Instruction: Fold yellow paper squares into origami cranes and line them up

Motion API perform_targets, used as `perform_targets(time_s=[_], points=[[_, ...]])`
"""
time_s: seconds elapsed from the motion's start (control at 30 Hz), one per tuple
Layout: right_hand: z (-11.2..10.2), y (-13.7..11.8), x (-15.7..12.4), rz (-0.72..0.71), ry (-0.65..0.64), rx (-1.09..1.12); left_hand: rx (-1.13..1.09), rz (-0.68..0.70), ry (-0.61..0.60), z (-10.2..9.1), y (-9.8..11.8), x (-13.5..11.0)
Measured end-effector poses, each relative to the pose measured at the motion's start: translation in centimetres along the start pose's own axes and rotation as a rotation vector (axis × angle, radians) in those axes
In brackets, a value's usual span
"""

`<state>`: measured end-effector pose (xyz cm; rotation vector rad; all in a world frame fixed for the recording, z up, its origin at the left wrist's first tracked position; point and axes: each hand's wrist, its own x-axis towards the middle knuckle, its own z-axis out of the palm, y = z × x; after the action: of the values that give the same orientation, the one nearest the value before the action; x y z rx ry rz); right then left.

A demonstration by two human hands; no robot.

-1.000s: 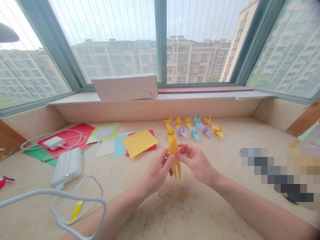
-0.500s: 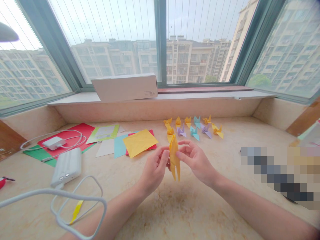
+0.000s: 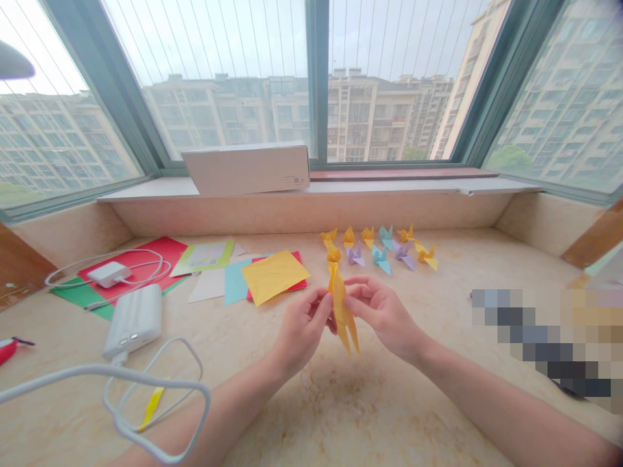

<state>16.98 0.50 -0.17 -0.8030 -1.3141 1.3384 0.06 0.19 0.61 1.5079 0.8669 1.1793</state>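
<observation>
Above the marble sill, my left hand [image 3: 302, 327] and my right hand [image 3: 384, 314] pinch a narrow folded piece of yellow-orange paper [image 3: 342, 311] between them. It stands upright, its two pointed ends hanging down. Both hands have their thumbs and fingers pressed on its upper half. Beyond them a group of several small folded paper cranes [image 3: 379, 250] in yellow, purple and teal stands on the sill. A yellow square sheet [image 3: 272, 275] lies on top of a pink sheet and a blue one to the left.
A white power bank [image 3: 134, 321] with a looping white cable [image 3: 146, 383] lies at the left. A charger [image 3: 109, 274] rests on red and green sheets [image 3: 160, 256]. A white box [image 3: 248, 168] sits on the window ledge. A blurred patch covers the right.
The folded paper has been turned slightly between my fingers, and its lower points now splay a little to the right. My hands stay in nearly the same place.
</observation>
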Motion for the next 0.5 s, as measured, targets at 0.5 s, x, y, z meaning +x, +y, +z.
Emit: perform_targets(time_s=[0.5], points=[[-0.12,0.26,0.06,-0.034,0.044,-0.055,-0.103,0.017,0.030,0.30,-0.90,0.06]])
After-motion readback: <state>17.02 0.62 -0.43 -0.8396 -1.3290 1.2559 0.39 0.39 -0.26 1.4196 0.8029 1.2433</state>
